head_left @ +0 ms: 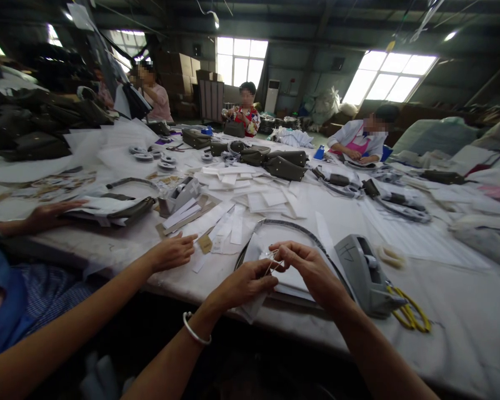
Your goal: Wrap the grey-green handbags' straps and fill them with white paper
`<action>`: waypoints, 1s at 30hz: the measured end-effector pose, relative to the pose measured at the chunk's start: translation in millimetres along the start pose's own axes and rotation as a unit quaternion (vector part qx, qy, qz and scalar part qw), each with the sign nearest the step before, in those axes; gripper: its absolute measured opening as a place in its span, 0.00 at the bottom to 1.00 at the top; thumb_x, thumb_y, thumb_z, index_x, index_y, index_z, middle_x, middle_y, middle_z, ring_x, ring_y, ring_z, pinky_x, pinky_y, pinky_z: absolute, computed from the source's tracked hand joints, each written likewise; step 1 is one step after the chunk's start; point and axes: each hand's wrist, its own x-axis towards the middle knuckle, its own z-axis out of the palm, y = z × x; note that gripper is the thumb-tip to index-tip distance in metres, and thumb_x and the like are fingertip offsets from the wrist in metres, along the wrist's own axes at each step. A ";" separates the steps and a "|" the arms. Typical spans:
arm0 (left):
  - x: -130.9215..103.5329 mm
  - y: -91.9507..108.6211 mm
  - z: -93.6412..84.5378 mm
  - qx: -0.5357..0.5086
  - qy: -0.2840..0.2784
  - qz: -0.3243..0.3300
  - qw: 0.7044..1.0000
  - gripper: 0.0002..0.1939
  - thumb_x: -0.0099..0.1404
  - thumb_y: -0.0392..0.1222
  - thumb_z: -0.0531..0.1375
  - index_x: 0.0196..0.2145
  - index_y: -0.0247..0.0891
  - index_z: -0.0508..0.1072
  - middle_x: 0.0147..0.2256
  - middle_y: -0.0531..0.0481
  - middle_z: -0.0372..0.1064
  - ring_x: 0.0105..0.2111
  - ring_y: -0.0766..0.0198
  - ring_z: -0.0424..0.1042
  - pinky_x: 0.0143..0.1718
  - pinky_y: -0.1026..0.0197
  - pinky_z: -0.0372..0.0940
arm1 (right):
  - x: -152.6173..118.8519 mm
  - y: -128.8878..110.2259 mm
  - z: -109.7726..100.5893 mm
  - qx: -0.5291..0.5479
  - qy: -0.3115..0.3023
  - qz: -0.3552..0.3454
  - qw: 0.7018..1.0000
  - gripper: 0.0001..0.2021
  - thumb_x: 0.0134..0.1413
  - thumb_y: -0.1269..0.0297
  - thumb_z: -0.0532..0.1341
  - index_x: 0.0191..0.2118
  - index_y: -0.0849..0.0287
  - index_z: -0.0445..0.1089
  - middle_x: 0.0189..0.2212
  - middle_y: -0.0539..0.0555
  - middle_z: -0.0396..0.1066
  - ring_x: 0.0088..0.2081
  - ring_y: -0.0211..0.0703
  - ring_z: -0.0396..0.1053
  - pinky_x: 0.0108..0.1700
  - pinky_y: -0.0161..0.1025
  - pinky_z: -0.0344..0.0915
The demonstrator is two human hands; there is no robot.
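My left hand (248,283) is closed, fingers bent around a bunched piece of clear plastic (252,305) that hangs below it. My right hand (306,266) is just beside it, its thumb and fingers pinched on a thin pale band (278,260), perhaps a rubber band, stretched between the two hands. Beneath both hands lies a white-wrapped flat item (294,280) with a dark curved handle (289,223) arching behind it. Fingers cover part of the plastic and band.
To the right stand a grey tape dispenser (360,272) and yellow-handled scissors (412,316). A co-worker's hand (173,251) reaches in from the left, near cardboard strips (187,216). White sheets (262,194) and dark bags (283,164) lie farther back; other people work around the table.
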 end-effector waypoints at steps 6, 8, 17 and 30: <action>1.9 -4.7 10.1 0.008 0.003 -0.013 1.000 0.15 0.67 0.47 0.55 0.37 0.35 0.78 0.31 0.51 0.71 0.32 0.65 0.67 0.37 0.64 0.61 | 4.3 17.7 4.6 0.082 0.016 0.032 0.996 0.18 0.50 0.46 0.68 0.31 0.59 0.77 0.40 0.57 0.78 0.49 0.50 0.70 0.57 0.44 0.58; 3.3 -8.2 13.1 0.007 -0.006 -0.011 1.000 0.18 0.68 0.48 0.53 0.33 0.35 0.78 0.31 0.51 0.71 0.31 0.65 0.67 0.36 0.65 0.61 | 5.2 18.6 5.9 0.132 0.017 0.054 0.990 0.19 0.48 0.45 0.69 0.33 0.59 0.78 0.39 0.58 0.78 0.47 0.49 0.71 0.56 0.45 0.59; 8.4 -22.7 8.5 0.053 -0.040 0.025 0.997 0.17 0.70 0.46 0.53 0.32 0.36 0.77 0.31 0.52 0.73 0.30 0.67 0.67 0.36 0.67 0.61 | 19.6 12.3 8.4 0.383 0.091 0.090 0.915 0.13 0.39 0.58 0.77 0.29 0.57 0.77 0.31 0.50 0.77 0.34 0.39 0.74 0.43 0.39 0.72; 79.4 -73.3 -80.5 0.199 0.267 -0.082 0.939 0.17 0.67 0.38 0.53 0.51 0.35 0.72 0.51 0.40 0.72 0.54 0.57 0.69 0.57 0.58 0.59 | 99.5 30.1 -37.6 -0.094 0.006 0.101 0.990 0.15 0.54 0.52 0.64 0.31 0.61 0.70 0.26 0.50 0.73 0.15 0.27 0.57 0.16 0.29 0.52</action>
